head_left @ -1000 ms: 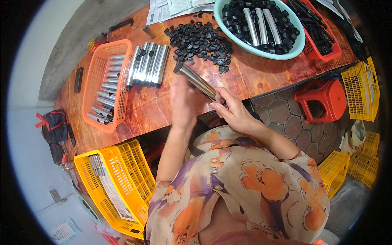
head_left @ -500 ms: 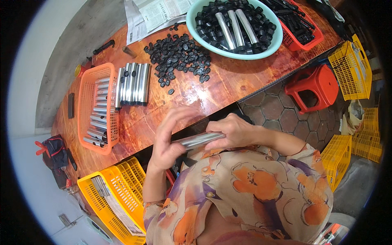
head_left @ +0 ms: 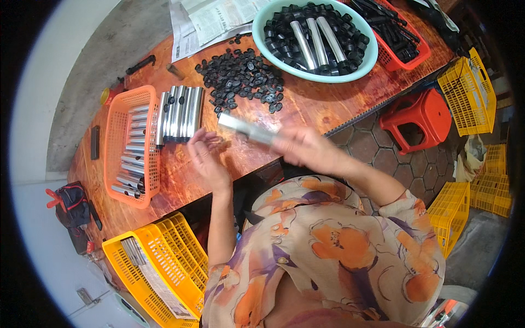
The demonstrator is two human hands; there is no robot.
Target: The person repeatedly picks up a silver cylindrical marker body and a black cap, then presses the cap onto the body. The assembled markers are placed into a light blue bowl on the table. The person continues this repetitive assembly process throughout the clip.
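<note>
My right hand (head_left: pixel 306 146) grips one end of a shiny metal tube (head_left: pixel 246 129), which is smeared by motion and points left over the table. My left hand (head_left: pixel 209 161) is empty, its fingers slightly bent and apart, just below the black-ended row of metal tubes (head_left: pixel 183 112) lying on the wood. Left of that row stands an orange basket (head_left: pixel 150 158) with more tubes inside. Beyond the held tube spreads a heap of small black oval caps (head_left: pixel 240 76).
A pale turquoise basin (head_left: pixel 317 78) with black fittings and three tubes stands at the far side, beside a red basket (head_left: pixel 418 57) of black parts. The wooden table's (head_left: pixel 295 115) front edge runs ahead of me. A yellow crate (head_left: pixel 164 262) sits lower left; a red stool (head_left: pixel 418 112) stands right.
My right hand has carried the tube up and forward from near my body to over the table. The left hand has let go of it and moved left toward the tube row.
</note>
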